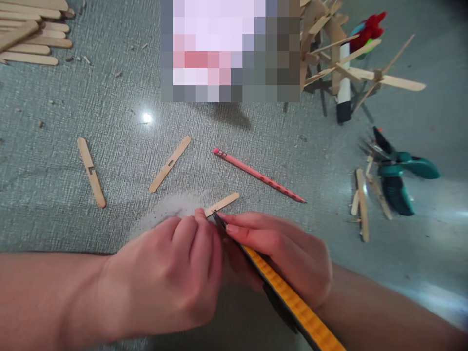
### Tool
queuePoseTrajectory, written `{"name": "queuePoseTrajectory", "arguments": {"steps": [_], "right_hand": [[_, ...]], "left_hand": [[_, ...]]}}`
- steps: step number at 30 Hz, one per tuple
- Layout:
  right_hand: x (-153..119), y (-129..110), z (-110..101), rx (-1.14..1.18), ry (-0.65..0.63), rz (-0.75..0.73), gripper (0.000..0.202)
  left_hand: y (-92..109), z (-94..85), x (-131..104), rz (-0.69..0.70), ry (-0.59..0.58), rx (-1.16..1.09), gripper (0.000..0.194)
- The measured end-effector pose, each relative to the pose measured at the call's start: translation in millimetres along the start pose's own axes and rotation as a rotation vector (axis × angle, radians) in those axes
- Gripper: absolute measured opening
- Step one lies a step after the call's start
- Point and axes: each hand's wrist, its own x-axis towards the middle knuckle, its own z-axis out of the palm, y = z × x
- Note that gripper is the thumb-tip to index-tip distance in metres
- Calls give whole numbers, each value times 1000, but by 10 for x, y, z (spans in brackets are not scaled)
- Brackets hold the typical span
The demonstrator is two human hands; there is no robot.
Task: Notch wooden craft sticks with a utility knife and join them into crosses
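Toward the worktop's [120, 107] near edge, left hand [179, 273] pinching one end, right hand [296, 253] gripping a yellow cutter [280, 282], lies a wooden stick [228, 201], light and stiff, I'd guess, but splittable at its cut, best pressed flat beside it.

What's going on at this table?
A person is working bare-handed on a small wooden stick. The left hand pins it down, while the right hand holds a yellow-and-black cutter with its tip at a mark or cut on the stick. Two notched sticks, one at far left and another nearer, lie beyond the hands, with a pink pencil to their right.
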Motion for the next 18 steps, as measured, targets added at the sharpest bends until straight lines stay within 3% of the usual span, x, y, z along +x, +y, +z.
{"name": "queuePoseTrajectory", "arguments": {"steps": [5, 11, 18], "right_hand": [[32, -12, 3, -6, 2, -7, 25], [48, -20, -5, 9, -41, 22, 18], [-18, -40, -24, -28, -28, 47, 23]], "left_hand": [[-2, 4, -10, 15, -56, -61, 19], [-34, 15, -8, 12, -58, -79, 17], [-61, -14, 0, -38, -33, -103, 24]]}}
